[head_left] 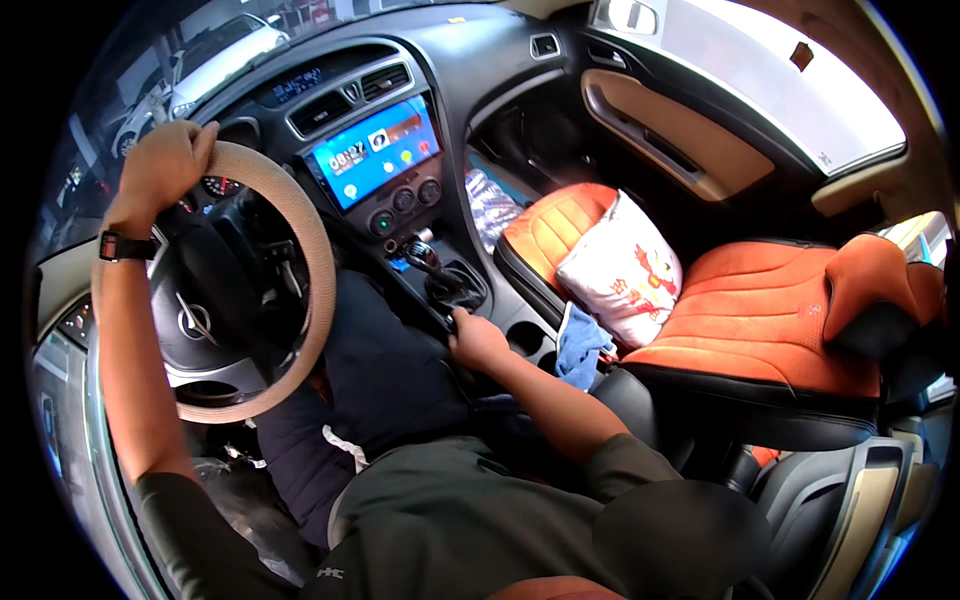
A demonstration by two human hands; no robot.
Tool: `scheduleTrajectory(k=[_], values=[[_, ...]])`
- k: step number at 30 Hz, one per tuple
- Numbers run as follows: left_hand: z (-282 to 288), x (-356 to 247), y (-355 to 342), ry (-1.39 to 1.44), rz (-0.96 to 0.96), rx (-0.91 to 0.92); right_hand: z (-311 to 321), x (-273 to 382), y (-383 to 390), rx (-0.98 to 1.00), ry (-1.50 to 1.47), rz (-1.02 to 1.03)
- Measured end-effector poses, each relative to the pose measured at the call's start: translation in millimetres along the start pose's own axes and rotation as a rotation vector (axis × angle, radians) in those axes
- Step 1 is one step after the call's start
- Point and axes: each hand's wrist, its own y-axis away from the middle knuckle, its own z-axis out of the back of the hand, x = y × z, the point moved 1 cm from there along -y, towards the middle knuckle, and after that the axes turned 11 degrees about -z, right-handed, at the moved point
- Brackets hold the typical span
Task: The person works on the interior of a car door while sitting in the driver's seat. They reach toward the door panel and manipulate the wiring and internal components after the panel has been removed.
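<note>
My left hand [168, 165] is closed over the top left of the rim of a beige-covered steering wheel [318, 270]. A dark watch [126, 246] is on that wrist. Between the seats, my right hand [480, 340] is wrapped around a dark lever [452, 322] that looks like a handbrake; most of it is hidden by the fingers. Just ahead of this hand stands the gear shift [424, 258] with its black boot, and the hand is apart from it. To its right is a cup holder [524, 338] in the console.
A lit touchscreen [376, 152] sits in the dashboard above round knobs [403, 200]. On the orange passenger seat [750, 315] lies a white printed cushion [628, 272]. A blue cloth [580, 350] hangs beside the console. Outside the windshield stands a white car [225, 62].
</note>
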Motion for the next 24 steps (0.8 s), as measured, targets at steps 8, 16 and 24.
scheduleTrajectory(k=[8, 16, 24], values=[[13.1, 15.0, 27.7, 0.080, 0.095, -0.044, -4.2, 7.3, 9.7, 0.057, 0.007, -0.029], [-55.7, 75.8, 21.1, -0.084, -0.117, -0.207, -14.1, -5.1, -3.7, 0.049, -0.061, -0.031], [-46.8, 56.0, 6.7, 0.093, -0.034, -0.168, 0.9, -8.6, 11.2, 0.056, -0.120, -0.025]])
